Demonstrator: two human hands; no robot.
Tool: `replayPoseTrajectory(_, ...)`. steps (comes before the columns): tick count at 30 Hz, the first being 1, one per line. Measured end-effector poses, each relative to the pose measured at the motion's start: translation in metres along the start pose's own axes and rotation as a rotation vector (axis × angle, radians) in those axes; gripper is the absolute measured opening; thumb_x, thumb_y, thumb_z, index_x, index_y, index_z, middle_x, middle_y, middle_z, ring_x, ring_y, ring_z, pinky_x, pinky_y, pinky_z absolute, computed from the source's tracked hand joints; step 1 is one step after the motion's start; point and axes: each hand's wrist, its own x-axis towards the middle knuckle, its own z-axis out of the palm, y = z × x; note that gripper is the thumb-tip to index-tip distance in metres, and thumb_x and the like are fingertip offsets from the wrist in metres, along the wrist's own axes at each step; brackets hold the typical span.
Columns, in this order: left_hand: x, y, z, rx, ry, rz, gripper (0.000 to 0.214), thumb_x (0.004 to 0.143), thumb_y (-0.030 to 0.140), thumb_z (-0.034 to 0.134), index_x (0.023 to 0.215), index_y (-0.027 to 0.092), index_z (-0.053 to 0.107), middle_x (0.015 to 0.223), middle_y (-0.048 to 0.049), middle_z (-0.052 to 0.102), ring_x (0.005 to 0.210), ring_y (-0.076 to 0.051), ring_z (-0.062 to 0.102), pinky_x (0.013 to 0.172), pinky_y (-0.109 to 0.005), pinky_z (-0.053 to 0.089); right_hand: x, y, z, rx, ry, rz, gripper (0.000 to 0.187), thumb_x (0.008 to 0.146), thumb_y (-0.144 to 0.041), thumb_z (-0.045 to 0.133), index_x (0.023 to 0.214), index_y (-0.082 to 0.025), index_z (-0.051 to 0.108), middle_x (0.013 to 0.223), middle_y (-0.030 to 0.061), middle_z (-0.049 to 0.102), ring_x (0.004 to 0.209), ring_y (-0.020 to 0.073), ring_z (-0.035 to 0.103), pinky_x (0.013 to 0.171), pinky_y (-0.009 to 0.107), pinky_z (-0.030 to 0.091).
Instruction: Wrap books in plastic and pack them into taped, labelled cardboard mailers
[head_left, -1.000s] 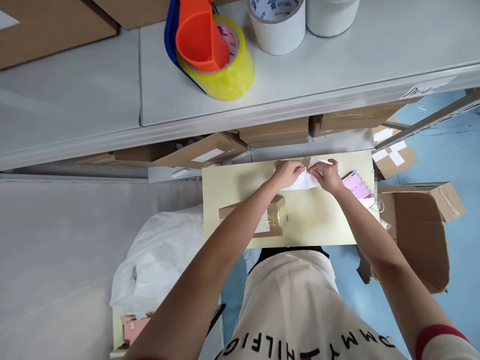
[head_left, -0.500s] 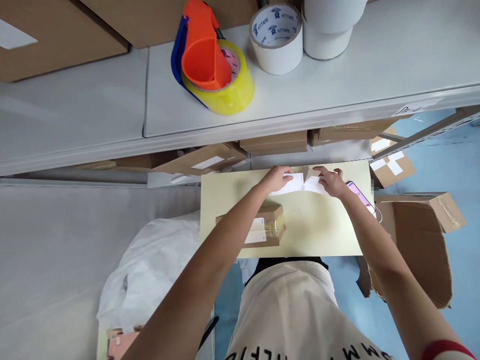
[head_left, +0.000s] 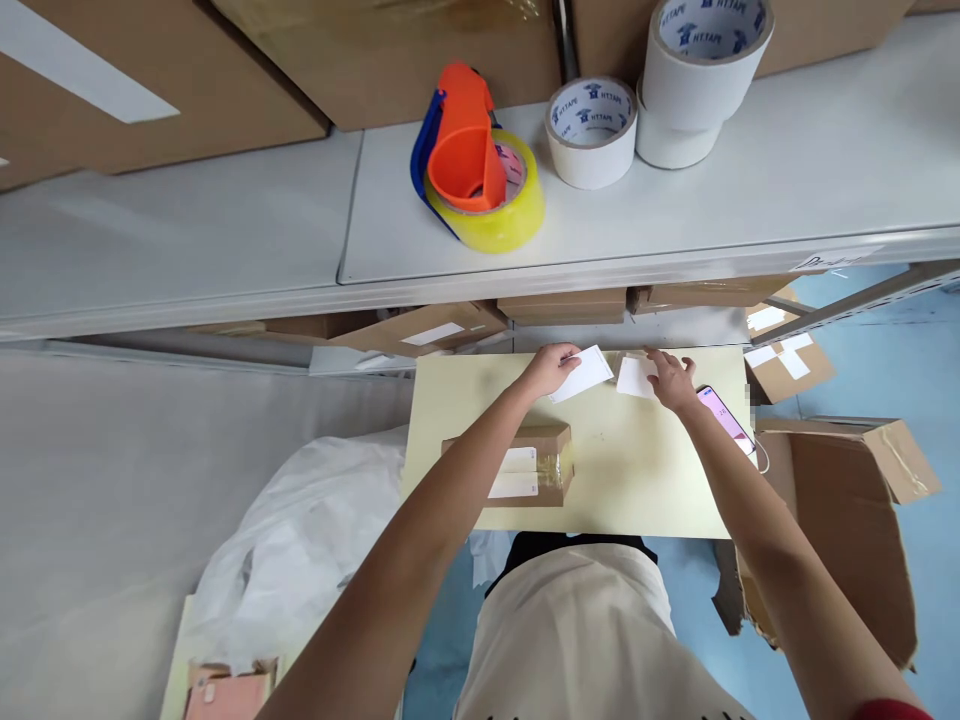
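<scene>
My left hand is closed on a white paper label, which tilts up to the right above the small table. A second white label lies to its right, with a gap between the two. The thumb and index finger of my right hand are at that second label's right end, gripping it; the other fingers are spread. Below my left hand, partly behind my forearm, is a taped cardboard box with white labels on it. A phone with a lit screen lies right of my right hand.
On the grey shelf ahead stand an orange and blue tape dispenser with yellow tape, and white tape rolls. An open carton is on the floor at right. A white plastic bag bulges at left.
The two white labels, end to end before, are now apart. The left one has turned upward at its right end with my left hand. The camera view has shifted slightly.
</scene>
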Motion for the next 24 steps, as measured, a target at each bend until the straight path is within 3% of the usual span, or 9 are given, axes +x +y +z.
replayPoseTrajectory(3, -0.005, 0.005, -0.002, -0.061, -0.006, 0.007, 0.014, 0.082, 0.027, 0.06, 0.084, 0.016, 0.069, 0.082, -0.0032, 0.071, 0.077, -0.017, 0.063, 0.072, -0.027, 0.048, -0.006, -0.011, -0.005, 0.051, 0.087, 0.009, 0.054, 0.08, -0.013, 0.054, 0.134, -0.021, 0.049, 0.131, 0.0169, 0.062, 0.118, 0.0333, 0.058, 0.101, 0.059, 0.034)
replayPoseTrajectory(7, -0.019, 0.021, -0.006, -0.177, -0.023, -0.013, 0.02, 0.08, 0.024, 0.066, 0.097, 0.015, 0.07, 0.094, -0.0078, 0.075, 0.083, -0.019, 0.067, 0.076, -0.029, 0.051, -0.021, -0.038, -0.019, 0.518, 0.134, -0.057, 0.055, 0.083, -0.039, 0.065, 0.133, -0.022, 0.05, 0.128, 0.0156, 0.064, 0.116, 0.0316, 0.061, 0.096, 0.052, 0.046)
replayPoseTrajectory(10, -0.035, 0.035, -0.008, -0.232, -0.071, -0.009, 0.03, 0.08, 0.025, 0.067, 0.108, 0.015, 0.068, 0.095, -0.0085, 0.075, 0.081, -0.019, 0.068, 0.072, -0.029, 0.052, -0.037, -0.067, -0.028, 0.851, 0.067, -0.081, 0.063, 0.076, -0.051, 0.072, 0.129, -0.025, 0.053, 0.113, 0.0102, 0.07, 0.102, 0.0263, 0.067, 0.091, 0.045, 0.052)
replayPoseTrajectory(14, -0.065, 0.045, -0.014, -0.288, -0.094, 0.016, 0.032, 0.078, 0.028, 0.071, 0.108, 0.015, 0.067, 0.094, -0.0084, 0.075, 0.081, -0.019, 0.069, 0.074, -0.03, 0.053, -0.062, -0.099, -0.036, 1.026, 0.067, -0.013, 0.051, 0.073, -0.051, 0.074, 0.115, -0.025, 0.058, 0.076, -0.0005, 0.066, 0.074, 0.0191, 0.065, 0.079, 0.04, 0.055)
replayPoseTrajectory(20, -0.133, 0.017, -0.033, -0.474, 0.015, 0.026, 0.037, 0.068, 0.034, 0.079, 0.098, 0.015, 0.067, 0.094, -0.0085, 0.075, 0.088, -0.02, 0.07, 0.083, -0.033, 0.056, -0.1, -0.121, -0.037, 1.136, 0.211, 0.06, 0.045, 0.074, -0.046, 0.073, 0.111, -0.026, 0.056, 0.07, -0.0038, 0.06, 0.066, 0.0163, 0.06, 0.067, 0.034, 0.052)
replayPoseTrajectory(24, -0.173, -0.006, -0.033, -0.619, 0.091, -0.015, 0.038, 0.063, 0.043, 0.082, 0.085, 0.016, 0.067, 0.084, -0.0062, 0.075, 0.075, -0.018, 0.07, 0.076, -0.034, 0.058, -0.129, -0.144, -0.032, 0.961, 0.314, 0.071, 0.044, 0.079, -0.047, 0.066, 0.115, -0.024, 0.053, 0.08, 0.0016, 0.065, 0.077, 0.0216, 0.064, 0.073, 0.041, 0.053)
